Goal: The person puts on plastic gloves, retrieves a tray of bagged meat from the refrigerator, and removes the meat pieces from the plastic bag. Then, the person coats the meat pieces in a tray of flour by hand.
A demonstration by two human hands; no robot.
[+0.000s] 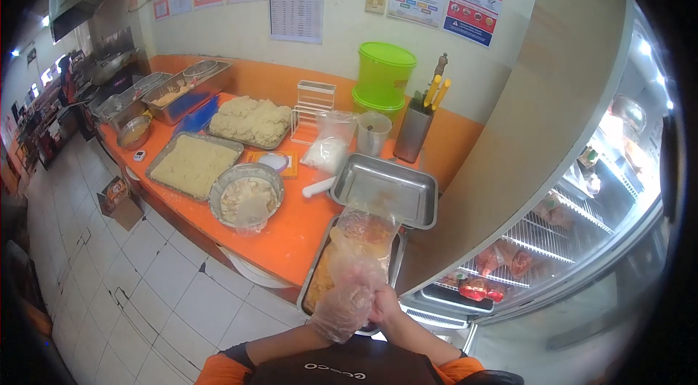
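My left hand (pixel 342 314) wears a clear plastic glove, its fingers curled in. Against it, my bare right hand (pixel 384 304) is closed. Thin crumpled clear plastic (pixel 356 271) rises from between both hands; whether it is a second glove or a bag I cannot tell. Beneath them lies a metal tray (pixel 397 255) with yellow-orange food (pixel 321 277) in it. A clear plastic bag (pixel 367 223) with orange-brown contents rests at the tray's far end. Just beyond sits another metal tray (pixel 385 192), with a white handle (pixel 318 187) beside it.
Left along the orange counter (pixel 280 247) are a metal bowl (pixel 247 194) of pale pieces and two trays of crumbly coating (pixel 195 165) (pixel 249 121). A knife block (pixel 413 130) and green tubs (pixel 385 72) stand by the wall. A lit glass-door fridge (pixel 552 218) is at right.
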